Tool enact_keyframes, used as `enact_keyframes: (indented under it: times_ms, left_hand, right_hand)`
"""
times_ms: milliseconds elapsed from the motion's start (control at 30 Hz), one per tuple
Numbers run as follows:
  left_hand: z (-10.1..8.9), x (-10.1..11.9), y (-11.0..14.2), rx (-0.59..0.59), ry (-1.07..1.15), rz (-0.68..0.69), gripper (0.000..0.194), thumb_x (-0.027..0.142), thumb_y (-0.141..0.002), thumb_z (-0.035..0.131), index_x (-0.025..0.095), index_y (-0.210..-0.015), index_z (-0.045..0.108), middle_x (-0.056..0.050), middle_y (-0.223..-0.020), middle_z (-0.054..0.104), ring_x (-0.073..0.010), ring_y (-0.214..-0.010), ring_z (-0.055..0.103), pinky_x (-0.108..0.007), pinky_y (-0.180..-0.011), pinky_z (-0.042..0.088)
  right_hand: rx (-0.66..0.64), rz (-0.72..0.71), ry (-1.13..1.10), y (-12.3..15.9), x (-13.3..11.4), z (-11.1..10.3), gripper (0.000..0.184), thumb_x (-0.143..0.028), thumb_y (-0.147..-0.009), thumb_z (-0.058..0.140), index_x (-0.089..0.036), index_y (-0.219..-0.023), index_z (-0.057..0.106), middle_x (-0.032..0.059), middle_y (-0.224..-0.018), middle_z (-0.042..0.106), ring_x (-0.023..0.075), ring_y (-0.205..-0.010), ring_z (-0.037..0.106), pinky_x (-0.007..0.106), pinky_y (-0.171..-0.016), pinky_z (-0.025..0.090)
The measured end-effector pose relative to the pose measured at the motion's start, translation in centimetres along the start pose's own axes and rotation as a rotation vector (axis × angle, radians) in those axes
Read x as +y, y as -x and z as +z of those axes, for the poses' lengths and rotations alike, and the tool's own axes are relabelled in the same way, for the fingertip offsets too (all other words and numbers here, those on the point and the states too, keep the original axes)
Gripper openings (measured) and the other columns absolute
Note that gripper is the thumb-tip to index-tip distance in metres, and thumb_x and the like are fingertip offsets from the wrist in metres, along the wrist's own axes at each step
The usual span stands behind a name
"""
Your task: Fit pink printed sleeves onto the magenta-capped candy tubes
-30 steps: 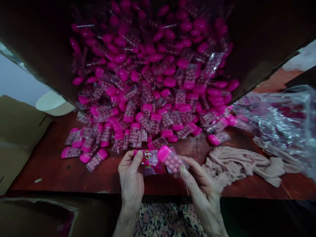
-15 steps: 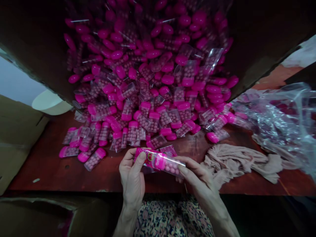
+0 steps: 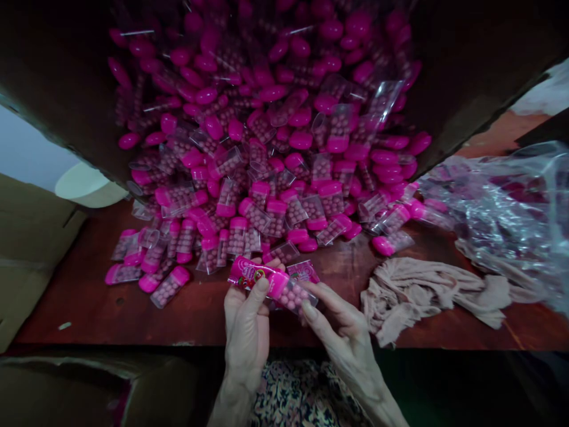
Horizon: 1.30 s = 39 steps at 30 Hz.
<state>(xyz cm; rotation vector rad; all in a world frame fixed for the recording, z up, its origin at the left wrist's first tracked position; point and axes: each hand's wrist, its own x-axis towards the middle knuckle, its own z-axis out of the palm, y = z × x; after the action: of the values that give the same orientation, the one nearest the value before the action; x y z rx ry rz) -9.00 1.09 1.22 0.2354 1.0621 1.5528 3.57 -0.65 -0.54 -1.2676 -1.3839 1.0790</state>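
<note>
My left hand [image 3: 246, 332] pinches a small printed pink plastic bag [image 3: 249, 274] by its left end, thumb on top. Inside the bag lies a clear candy container with a pink cap [image 3: 287, 292], full of small pink balls. My right hand [image 3: 342, 329] grips the bag's right end, fingers curled round the container. Both hands are over the front edge of the reddish-brown table [image 3: 89, 296]. Just behind them a second printed bag [image 3: 303, 271] lies flat. A big heap of the same pink-capped containers [image 3: 267, 154] spills toward me out of a tipped cardboard box.
A crumpled beige cloth [image 3: 427, 290] lies right of my hands. Farther right is a large clear plastic bag [image 3: 502, 219] with more containers. A white bowl [image 3: 86, 187] sits at the left, beside folded cardboard [image 3: 31, 249]. An open carton [image 3: 89, 385] is below the table edge.
The container has gone from outside the printed bag into it. Both hands have shifted slightly left and forward with the bag.
</note>
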Motion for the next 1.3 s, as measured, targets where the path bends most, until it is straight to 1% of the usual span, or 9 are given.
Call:
enact_keyframes:
  times_ms: [67,133,333,433,533,667,900,1167,1300]
  left_hand:
    - [-0.2,0.1,-0.1,-0.002,0.001,-0.019,0.027,0.025,-0.067,0.073,0.018,-0.092,0.065,-0.008,-0.089,0.073,-0.0231,-0.088,0.067,-0.036,-0.081,0.05]
    - [-0.5,0.2,-0.2,-0.002,0.0,-0.04,0.026,0.029,-0.067,0.074,0.017,-0.089,0.066,-0.009,-0.088,0.073,-0.0238,-0.088,0.067,-0.037,-0.081,0.051]
    - [-0.6,0.1,-0.1,-0.024,0.037,-0.061,0.033,0.04,-0.065,0.074,0.016,-0.087,0.068,-0.01,-0.087,0.073,-0.0254,-0.087,0.068,-0.038,-0.08,0.052]
    - [-0.5,0.1,0.1,-0.077,0.027,-0.093,0.03,0.034,-0.067,0.074,0.015,-0.088,0.068,-0.011,-0.094,0.072,-0.025,-0.088,0.067,-0.037,-0.08,0.052]
    - [-0.3,0.2,0.2,-0.125,-0.002,-0.158,0.023,0.031,-0.071,0.07,0.013,-0.085,0.069,-0.013,-0.097,0.071,-0.0249,-0.089,0.067,-0.036,-0.079,0.052]
    - [-0.3,0.3,-0.1,-0.133,-0.023,-0.162,0.025,0.035,-0.067,0.072,0.013,-0.078,0.071,-0.013,-0.087,0.072,-0.026,-0.084,0.067,-0.037,-0.075,0.052]
    - [-0.8,0.0,-0.1,-0.178,-0.051,-0.159,0.023,0.035,-0.066,0.073,0.014,-0.075,0.071,-0.008,-0.071,0.071,-0.0221,-0.072,0.066,-0.033,-0.067,0.053]
    - [-0.3,-0.4,0.6,-0.114,-0.036,-0.134,0.02,0.031,-0.066,0.074,0.013,-0.074,0.07,-0.007,-0.068,0.07,-0.0189,-0.065,0.065,-0.03,-0.063,0.053]
    - [-0.5,-0.1,0.7,-0.098,-0.027,-0.172,0.022,0.034,-0.068,0.072,0.013,-0.073,0.07,-0.008,-0.07,0.07,-0.0187,-0.065,0.065,-0.029,-0.063,0.053]
  right_hand:
    - [0.018,-0.06,0.072,0.4,0.0,0.4,0.027,-0.026,-0.082,0.059,-0.026,-0.108,0.064,0.0035,-0.099,0.068,0.0183,-0.089,0.064,0.031,-0.08,0.053]
    - [0.042,-0.101,0.116,0.7,0.0,0.8,0.027,-0.024,-0.082,0.059,-0.027,-0.109,0.064,0.0028,-0.099,0.069,0.018,-0.09,0.065,0.03,-0.082,0.053]
    - [0.135,-0.176,0.088,1.6,0.0,2.1,0.03,-0.017,-0.081,0.058,-0.026,-0.11,0.062,0.0015,-0.096,0.069,0.0166,-0.086,0.066,0.026,-0.074,0.055]
    - [0.176,-0.198,0.114,2.0,0.2,2.5,0.037,-0.013,-0.08,0.059,-0.025,-0.115,0.06,0.0032,-0.1,0.068,0.0179,-0.089,0.065,0.029,-0.078,0.055]
    - [0.14,-0.215,0.108,2.0,0.3,2.7,0.039,-0.011,-0.081,0.058,-0.024,-0.117,0.059,0.0043,-0.097,0.067,0.0179,-0.086,0.065,0.029,-0.077,0.055]
    - [0.117,-0.239,0.122,1.8,0.6,3.0,0.041,-0.012,-0.081,0.057,-0.026,-0.12,0.057,0.0035,-0.096,0.067,0.0174,-0.085,0.065,0.029,-0.075,0.056]
    - [0.146,-0.197,0.117,2.4,0.7,3.5,0.042,-0.015,-0.082,0.057,-0.028,-0.122,0.056,0.0039,-0.101,0.068,0.0205,-0.089,0.065,0.033,-0.074,0.057]
    - [0.202,-0.205,0.059,1.7,0.6,3.5,0.032,-0.013,-0.08,0.059,-0.025,-0.11,0.064,0.0029,-0.092,0.07,0.0177,-0.081,0.067,0.028,-0.072,0.057]
    - [0.148,-0.154,0.026,1.9,0.0,3.6,0.032,-0.012,-0.079,0.06,-0.024,-0.109,0.063,0.0031,-0.091,0.069,0.0163,-0.078,0.067,0.026,-0.069,0.058]
